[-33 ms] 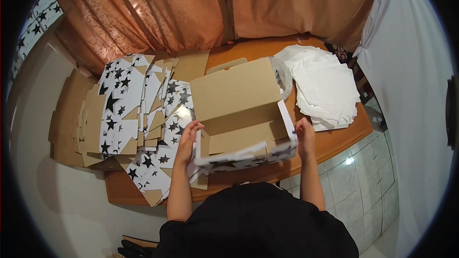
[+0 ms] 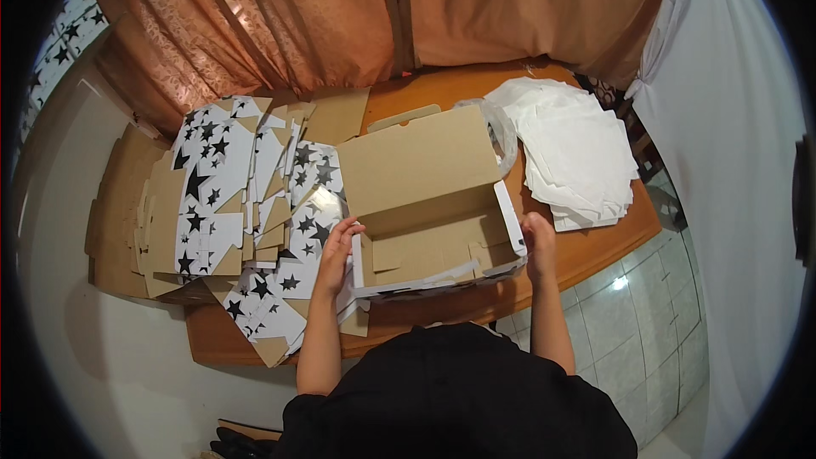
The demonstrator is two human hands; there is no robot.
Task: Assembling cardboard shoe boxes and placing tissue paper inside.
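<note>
brown table (image 2: 599, 248), open box (image 2: 430, 204) in the grip of left hand (image 2: 337, 253) and right hand (image 2: 540, 246)

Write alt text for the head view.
A bare left hand holds the left wall of an open, rectangular, brown and white cardboard box, with a bare right hand at its right wall. On the brown wooden table, star-printed white and brown cardboard pieces lie to its left, white papery sheets right.

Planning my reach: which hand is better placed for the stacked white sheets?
Probably your right hand, at the right end of the open brown-and-white cardboard box, near the white sheets; your left hand is at the opposite end.
</note>
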